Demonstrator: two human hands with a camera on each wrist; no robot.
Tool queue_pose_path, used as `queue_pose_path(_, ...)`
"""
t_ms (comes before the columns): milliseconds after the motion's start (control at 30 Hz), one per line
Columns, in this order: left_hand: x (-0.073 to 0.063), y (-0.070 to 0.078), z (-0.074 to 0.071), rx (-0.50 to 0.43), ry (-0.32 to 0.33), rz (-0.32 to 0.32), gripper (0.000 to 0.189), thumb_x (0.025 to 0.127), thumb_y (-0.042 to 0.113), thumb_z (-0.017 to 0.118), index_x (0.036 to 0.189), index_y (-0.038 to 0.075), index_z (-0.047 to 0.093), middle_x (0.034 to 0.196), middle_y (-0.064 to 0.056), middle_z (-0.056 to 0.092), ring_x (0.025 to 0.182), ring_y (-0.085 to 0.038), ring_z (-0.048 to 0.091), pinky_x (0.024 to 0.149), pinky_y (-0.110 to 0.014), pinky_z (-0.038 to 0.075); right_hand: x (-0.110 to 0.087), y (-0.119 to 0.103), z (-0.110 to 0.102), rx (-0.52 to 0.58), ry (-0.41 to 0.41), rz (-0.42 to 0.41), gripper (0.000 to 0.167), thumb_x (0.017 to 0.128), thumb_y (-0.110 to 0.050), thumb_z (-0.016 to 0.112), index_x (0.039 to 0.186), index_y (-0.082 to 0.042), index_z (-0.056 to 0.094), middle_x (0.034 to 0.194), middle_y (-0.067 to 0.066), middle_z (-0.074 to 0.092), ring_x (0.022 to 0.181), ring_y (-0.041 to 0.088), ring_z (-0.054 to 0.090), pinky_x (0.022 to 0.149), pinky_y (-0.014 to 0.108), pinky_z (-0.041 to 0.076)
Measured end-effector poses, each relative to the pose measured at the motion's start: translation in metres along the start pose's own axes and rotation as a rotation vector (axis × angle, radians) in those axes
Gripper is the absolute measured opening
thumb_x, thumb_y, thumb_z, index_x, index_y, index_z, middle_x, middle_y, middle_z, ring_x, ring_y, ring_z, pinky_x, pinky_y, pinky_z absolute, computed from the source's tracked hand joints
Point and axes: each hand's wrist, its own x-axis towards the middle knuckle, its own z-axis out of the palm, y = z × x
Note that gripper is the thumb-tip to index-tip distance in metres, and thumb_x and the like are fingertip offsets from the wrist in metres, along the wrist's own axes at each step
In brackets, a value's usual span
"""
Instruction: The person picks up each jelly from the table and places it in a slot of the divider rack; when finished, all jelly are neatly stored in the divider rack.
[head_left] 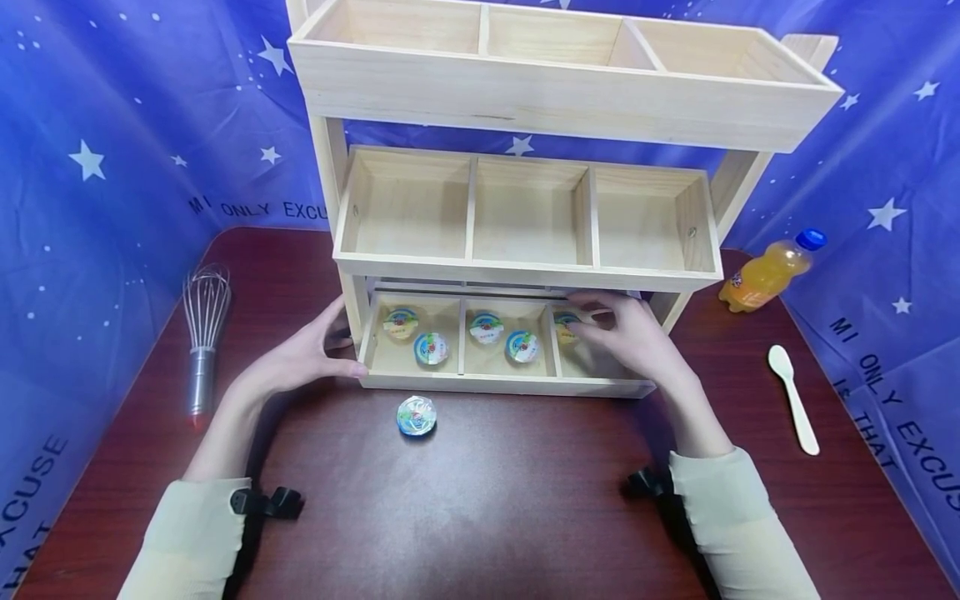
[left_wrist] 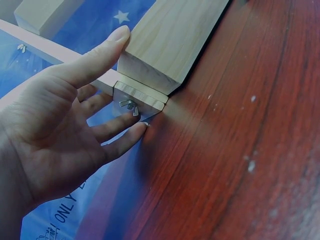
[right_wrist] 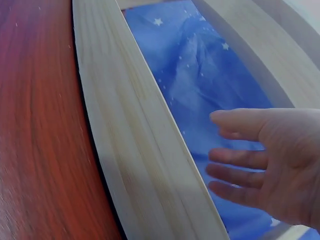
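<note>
My left hand (head_left: 300, 354) is at the left end of the wooden rack's bottom tier (head_left: 510, 384). In the left wrist view its thumb lies against the tier's corner, with the other fingers along the side near a wing nut (left_wrist: 130, 106). Above the tier's right compartment is my right hand (head_left: 626, 333), fingers extended in the right wrist view with nothing between them. A jelly cup (head_left: 566, 327) with a printed foil lid lies beneath its fingertips, partly hidden. Two jelly cups (head_left: 401, 322) sit in the left compartment and two jelly cups (head_left: 486, 327) in the middle one.
Another jelly cup (head_left: 416, 416) rests on the dark red table (head_left: 465, 517) before the rack. A whisk (head_left: 202, 342) lies at left. An orange drink bottle (head_left: 768, 275) and a pale spoon (head_left: 793, 400) are at right. The middle tier (head_left: 525, 268) and top tier (head_left: 562, 100) overhang.
</note>
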Motion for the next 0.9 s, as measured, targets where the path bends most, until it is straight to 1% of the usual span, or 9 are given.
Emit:
queue_pose_path(133,0.0,0.0,0.0,-0.005,-0.003,0.0,0.122,0.082,0.014,0.087,0.167,0.026,-0.001,0.17,-0.018,0.023,0.149,-0.046,0.038,0.12,-0.059,0.035,0.002,-0.01,0.008,0.025,0.054,-0.026,0.042,0.093,-0.021,0.077,0.131,-0.005,0.069,0.127,0.017,0.072,0.119,0.036,0.068,0.102,0.052,0.056)
queue_pose_path(300,0.001,-0.001,0.0,0.001,0.001,-0.002,0.123,0.083,0.014,0.086,0.167,0.027,-0.002,0.17,-0.018,0.022,0.149,-0.047,0.037,0.12,-0.06,0.036,0.004,-0.024,0.022,0.13,0.086,-0.085,0.042,0.092,-0.016,0.078,0.131,-0.005,0.068,0.125,0.017,0.073,0.116,0.035,0.069,0.102,0.054,0.054)
queue_pose_path(400,0.001,-0.001,0.0,-0.001,-0.002,0.002,0.123,0.083,0.013,0.086,0.167,0.027,-0.003,0.17,-0.019,0.021,0.149,-0.047,0.036,0.119,-0.06,0.036,0.004,-0.031,0.03,0.217,0.081,-0.108,0.042,0.092,-0.015,0.078,0.132,-0.005,0.068,0.126,0.017,0.072,0.117,0.037,0.067,0.102,0.054,0.054)
queue_pose_path(500,0.001,-0.001,0.0,0.001,-0.004,0.007,0.123,0.083,0.013,0.086,0.167,0.026,-0.003,0.171,-0.018,0.02,0.149,-0.047,0.036,0.119,-0.059,0.036,0.002,-0.038,0.038,0.291,0.073,-0.125,0.041,0.092,-0.013,0.078,0.131,-0.006,0.067,0.127,0.019,0.071,0.116,0.039,0.067,0.102,0.051,0.056)
queue_pose_path(667,0.001,0.0,0.0,0.007,-0.003,0.001,0.123,0.083,0.015,0.086,0.167,0.026,-0.003,0.172,-0.017,0.018,0.15,-0.047,0.035,0.12,-0.059,0.035,-0.001,-0.049,0.053,0.403,0.039,-0.163,0.043,0.092,-0.008,0.076,0.133,-0.004,0.065,0.128,0.023,0.069,0.114,0.044,0.067,0.101,0.047,0.058)
queue_pose_path(900,0.0,-0.002,0.001,0.004,0.0,-0.005,0.122,0.084,0.016,0.086,0.167,0.028,-0.003,0.17,-0.018,0.021,0.149,-0.045,0.038,0.119,-0.059,0.037,-0.01,-0.064,0.07,0.47,0.008,-0.217,0.046,0.091,-0.004,0.077,0.134,-0.002,0.064,0.128,0.023,0.069,0.108,0.043,0.069,0.094,0.042,0.061)
